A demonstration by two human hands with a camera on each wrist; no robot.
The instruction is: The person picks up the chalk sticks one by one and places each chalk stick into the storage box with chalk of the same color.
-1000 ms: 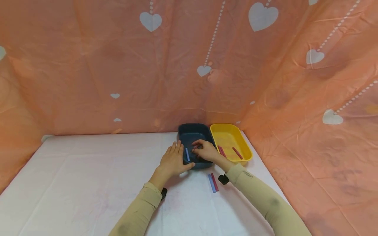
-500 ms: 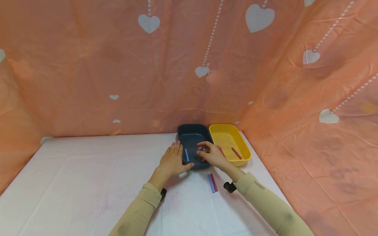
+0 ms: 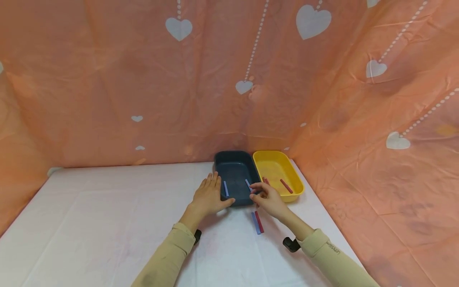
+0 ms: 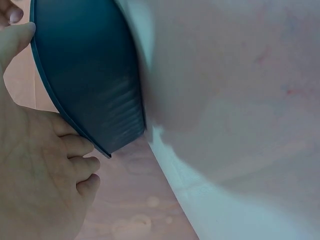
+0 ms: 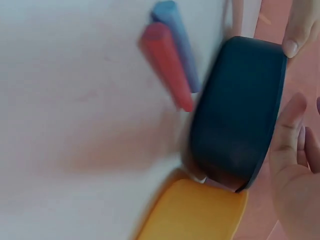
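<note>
My left hand (image 3: 209, 196) rests on the left rim of a dark blue tray (image 3: 234, 153), fingers straight, thumb at the near rim. The left wrist view shows its palm side (image 4: 45, 170) against the tray wall (image 4: 90, 75). Over the tray's near right corner hovers my right hand (image 3: 270, 201), fingers loosely bent, with nothing visible between them. One blue chalk stick (image 3: 248, 184) lies in the tray beside these fingertips, and another blue chalk stick (image 3: 226, 188) lies at the left wall. On the table in front are a blue chalk stick (image 3: 255, 223) and a red chalk stick (image 3: 259, 222), side by side.
A yellow tray (image 3: 297, 175) stands against the dark tray's right side. It holds red chalk (image 3: 286, 186), with more red chalk (image 3: 265, 180) partly hidden by my right hand. A pink curtain (image 3: 179, 99) hangs behind the white-covered table (image 3: 107, 219).
My right hand has drawn back from inside the dark tray, right and toward me. A blue chalk stick now shows where its fingers were. My left hand has stayed at the rim.
</note>
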